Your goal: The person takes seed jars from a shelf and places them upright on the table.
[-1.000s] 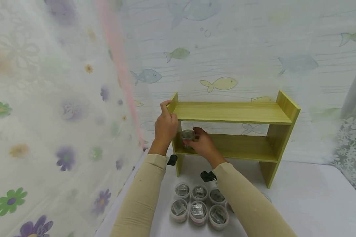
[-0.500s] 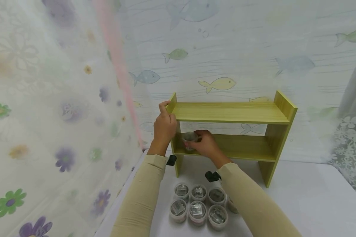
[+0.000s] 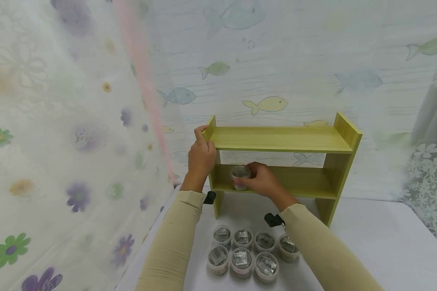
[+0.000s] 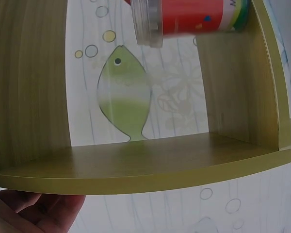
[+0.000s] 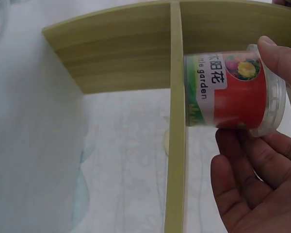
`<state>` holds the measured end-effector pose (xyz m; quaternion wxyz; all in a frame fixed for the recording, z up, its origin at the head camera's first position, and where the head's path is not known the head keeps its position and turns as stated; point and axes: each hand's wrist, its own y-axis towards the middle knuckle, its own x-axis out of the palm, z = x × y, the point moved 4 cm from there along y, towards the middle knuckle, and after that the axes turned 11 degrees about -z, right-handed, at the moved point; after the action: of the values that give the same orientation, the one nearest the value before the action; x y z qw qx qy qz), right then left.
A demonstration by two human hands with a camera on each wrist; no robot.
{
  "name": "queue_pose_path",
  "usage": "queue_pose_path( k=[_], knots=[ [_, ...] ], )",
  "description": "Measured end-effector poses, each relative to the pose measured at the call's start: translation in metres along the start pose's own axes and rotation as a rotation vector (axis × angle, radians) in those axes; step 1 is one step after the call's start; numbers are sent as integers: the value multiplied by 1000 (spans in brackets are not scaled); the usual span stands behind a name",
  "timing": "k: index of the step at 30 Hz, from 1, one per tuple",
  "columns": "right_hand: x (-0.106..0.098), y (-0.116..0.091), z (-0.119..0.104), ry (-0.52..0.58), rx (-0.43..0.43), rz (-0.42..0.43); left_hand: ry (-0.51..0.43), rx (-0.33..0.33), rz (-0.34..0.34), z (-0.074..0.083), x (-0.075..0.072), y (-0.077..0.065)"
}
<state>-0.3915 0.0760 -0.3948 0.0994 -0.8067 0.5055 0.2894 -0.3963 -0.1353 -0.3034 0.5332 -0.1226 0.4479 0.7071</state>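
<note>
My right hand (image 3: 264, 180) pinches a small clear-lidded plastic jar (image 3: 239, 177) on the middle board of a yellow-green wooden shelf (image 3: 284, 138), towards its left end. In the right wrist view the jar (image 5: 228, 92) has a red label reading "little garden" with flowers, and its base meets the board's edge. The thumb lies on the lid's rim and fingers (image 5: 230, 174) curl below. My left hand (image 3: 202, 157) grips the shelf's left side panel near the top. In the left wrist view that hand (image 4: 43, 211) shows only partly, behind the panel.
Several similar lidded jars (image 3: 241, 258) stand in two rows on the white tabletop (image 3: 378, 242), in front of the shelf. A fish-patterned curtain (image 3: 295, 60) hangs behind; a flowered one (image 3: 76, 161) runs along the left.
My right hand and the jar have moved right along the middle board, away from the left side panel, and slightly nearer. The left hand keeps its grip on the panel.
</note>
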Motion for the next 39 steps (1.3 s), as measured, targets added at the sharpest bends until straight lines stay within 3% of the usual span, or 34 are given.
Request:
queue_pose_path(
  k=[11, 16, 20, 29, 39],
  knots=[
    [-20, -25, 5, -38, 31, -18, -11, 6, -10, 3, 2, -2],
    [-26, -37, 9, -37, 6, -29, 1, 1, -8, 4, 1, -3],
    [-31, -47, 10, -53, -17, -9, 1, 0, -14, 6, 2, -3],
    [-43, -72, 13, -117, 32, 40, 5, -6, -9, 6, 0, -3],
    [-46, -107, 4, -122, -29, 43, 19, -19, 12, 2, -4, -2]
  ],
)
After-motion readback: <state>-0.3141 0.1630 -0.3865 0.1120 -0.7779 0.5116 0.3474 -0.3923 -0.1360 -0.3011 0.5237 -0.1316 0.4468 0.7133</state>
